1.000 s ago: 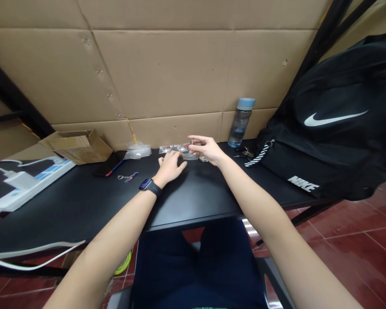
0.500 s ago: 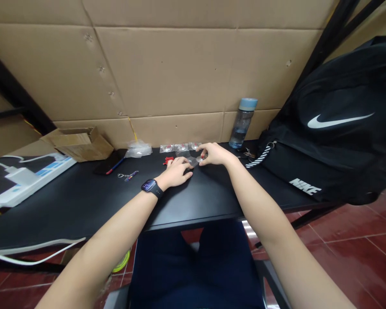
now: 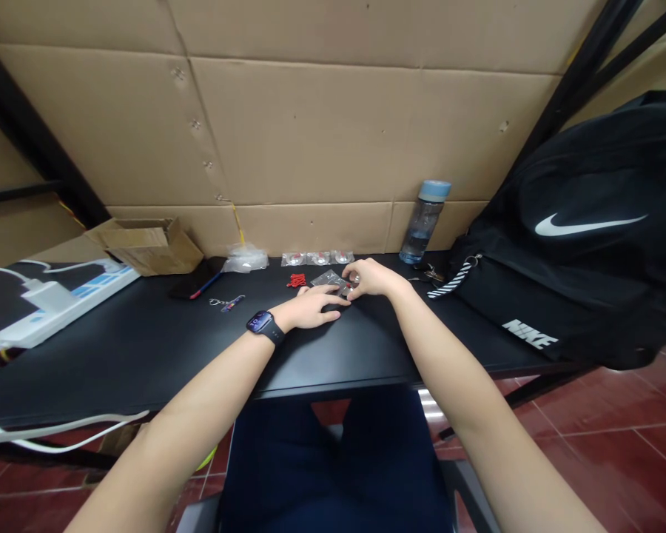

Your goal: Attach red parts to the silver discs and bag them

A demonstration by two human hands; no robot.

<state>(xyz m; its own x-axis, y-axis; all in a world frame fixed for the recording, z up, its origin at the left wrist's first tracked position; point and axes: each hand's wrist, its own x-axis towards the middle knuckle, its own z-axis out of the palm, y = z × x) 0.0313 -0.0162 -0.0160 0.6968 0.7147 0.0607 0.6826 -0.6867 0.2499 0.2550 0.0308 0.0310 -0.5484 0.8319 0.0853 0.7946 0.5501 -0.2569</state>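
Note:
My right hand [image 3: 373, 279] pinches a small round, shiny thing with a red spot [image 3: 350, 289] between thumb and fingers. A clear plastic bag [image 3: 326, 278] lies against it on the left. My left hand [image 3: 314, 305], a black smartwatch on its wrist, rests on the desk with fingers stretched out towards the bag's near edge; whether the fingertips press on the bag I cannot tell. Just beyond the left hand is a small heap of red pieces [image 3: 297, 280]. Behind the hands, three clear packets [image 3: 318, 258] with round, red-marked things inside stand in a row.
A pile of clear bags [image 3: 245, 259], a phone [image 3: 198, 280], a keyring [image 3: 226, 303] and an open cardboard box [image 3: 149, 248] are on the left, beside a power strip [image 3: 66, 307]. To the right stand a water bottle [image 3: 422, 226], keys [image 3: 434, 273] and a black backpack [image 3: 577, 274].
My left hand has slid slightly right and nearer, uncovering more of the red pieces. The right hand still pinches the round thing by the bag. The whole view has shifted slightly.

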